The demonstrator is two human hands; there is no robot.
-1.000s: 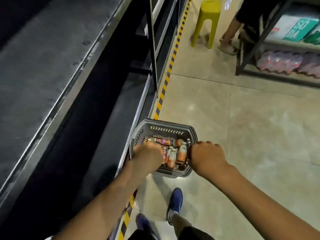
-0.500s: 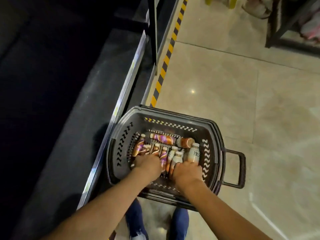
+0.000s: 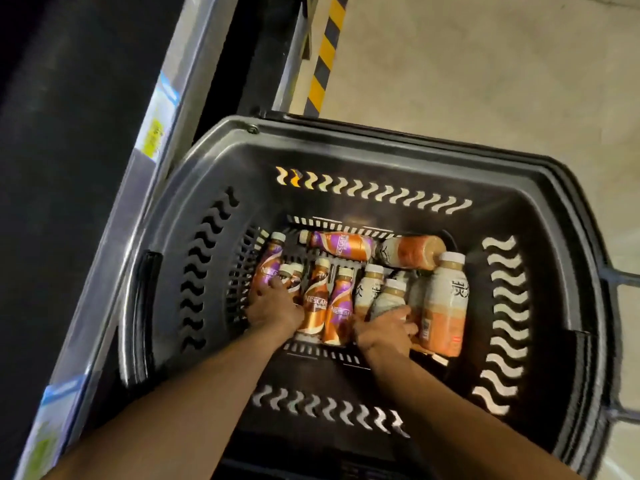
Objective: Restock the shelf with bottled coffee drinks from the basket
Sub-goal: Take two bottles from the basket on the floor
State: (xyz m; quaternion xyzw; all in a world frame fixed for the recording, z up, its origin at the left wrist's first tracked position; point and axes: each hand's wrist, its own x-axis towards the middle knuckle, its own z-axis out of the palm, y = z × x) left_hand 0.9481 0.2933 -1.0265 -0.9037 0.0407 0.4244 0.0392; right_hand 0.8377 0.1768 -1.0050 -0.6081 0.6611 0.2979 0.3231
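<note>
Floor-standing basket (image 3: 346,140): left hand (image 3: 273,304) grasps a purple bottle (image 3: 270,265), right hand (image 3: 384,329) grasps a pale bottle (image 3: 389,296); lifting could topple the tight-packed neighbours (image 3: 317,299).

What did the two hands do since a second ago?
Both hands went from up at the rim of the basket down inside it. The left hand now lies on the purple bottles; the right hand holds a cream bottle. The other bottles stayed lying where they were, none taken out yet.
</note>
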